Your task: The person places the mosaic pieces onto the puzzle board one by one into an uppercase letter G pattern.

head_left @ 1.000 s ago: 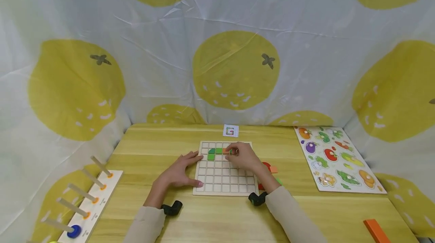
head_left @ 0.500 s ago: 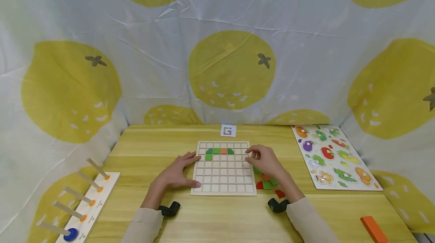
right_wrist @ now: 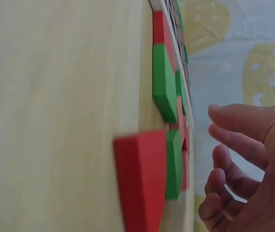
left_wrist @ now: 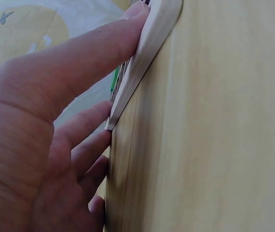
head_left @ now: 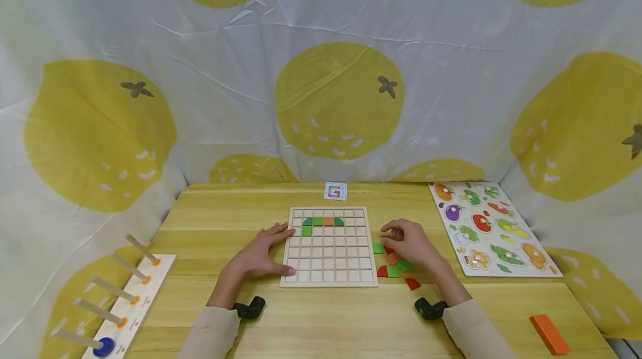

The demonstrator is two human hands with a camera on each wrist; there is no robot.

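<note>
A wooden grid board [head_left: 331, 284] lies on the table with several pieces set in its upper cells: green squares, an orange square [head_left: 328, 221] and dark green rounded corners. My left hand [head_left: 258, 253] rests along the board's left edge, thumb and fingertips touching the frame, fingers spread. To the right of the board is a loose group of small pieces, among them a red quarter-round [head_left: 413, 284], a green square [head_left: 393, 271] and an orange piece [head_left: 392, 259]. Just above this group is my right hand [head_left: 411, 242], fingers loosely bent and nothing held, as the right wrist view shows.
A small card with a coloured G [head_left: 335, 191] lies behind the board. On the right are a vegetable peg puzzle [head_left: 491, 231] and an orange block [head_left: 550, 334]. A peg stand [head_left: 150, 284] with a blue ring stands at left. Lemon-print cloth surrounds the table.
My right hand has let go of a dark green rounded corner in the board's upper row and moved right, over the loose pieces. The left hand has stayed on the board's edge.
</note>
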